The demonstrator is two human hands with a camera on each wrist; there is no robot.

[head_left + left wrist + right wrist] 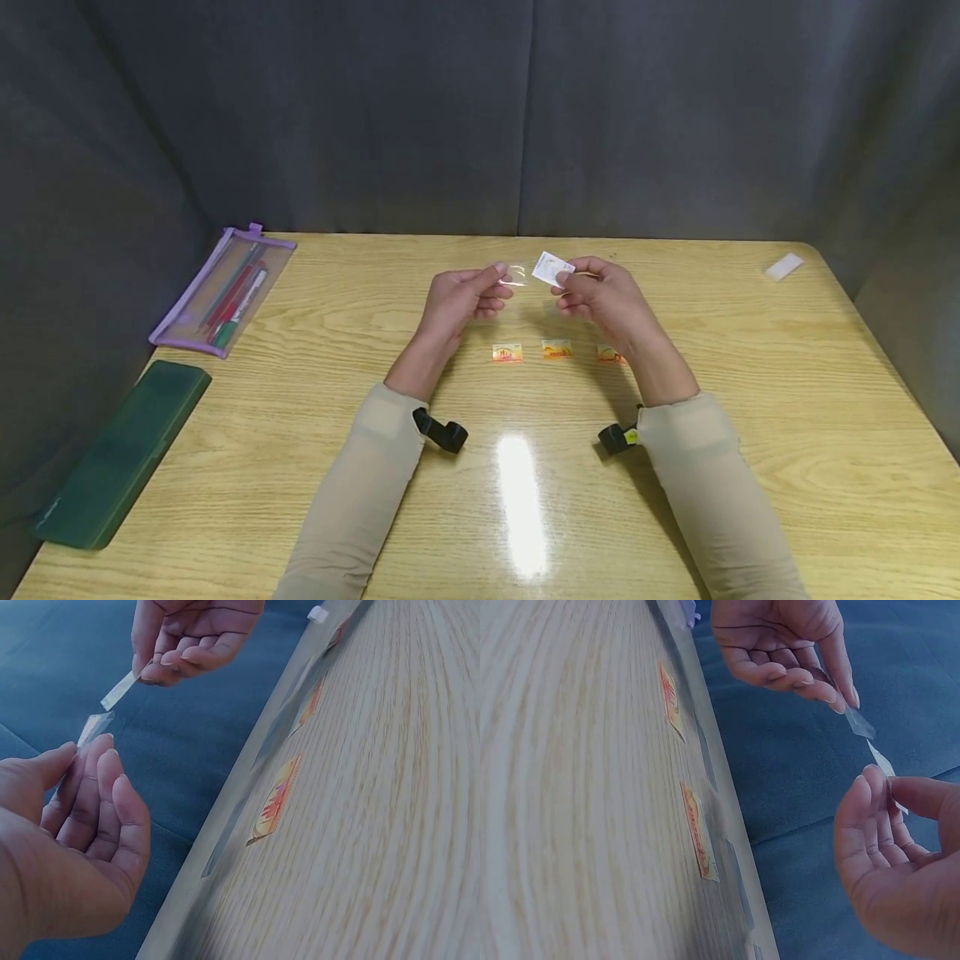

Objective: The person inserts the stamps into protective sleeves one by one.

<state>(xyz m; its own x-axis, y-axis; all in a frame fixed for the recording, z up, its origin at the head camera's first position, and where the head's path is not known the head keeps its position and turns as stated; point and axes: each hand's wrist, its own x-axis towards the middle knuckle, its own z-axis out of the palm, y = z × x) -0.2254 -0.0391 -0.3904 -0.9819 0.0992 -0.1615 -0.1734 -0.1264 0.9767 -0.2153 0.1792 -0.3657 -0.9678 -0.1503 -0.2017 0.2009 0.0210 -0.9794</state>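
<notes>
A clear plastic sleeve [516, 276] is pinched by the curled fingers of the left hand [459, 302], and a small white card [551, 268] by those of the right hand [600, 300], above the counter [750, 400], over three orange cards [557, 350].

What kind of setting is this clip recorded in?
Probably a small desk booth set up for recording: a wooden table closed in by grey fabric panels. A purple pencil pouch and green case lie at its left, which suggests a stationery or study desk.
</notes>
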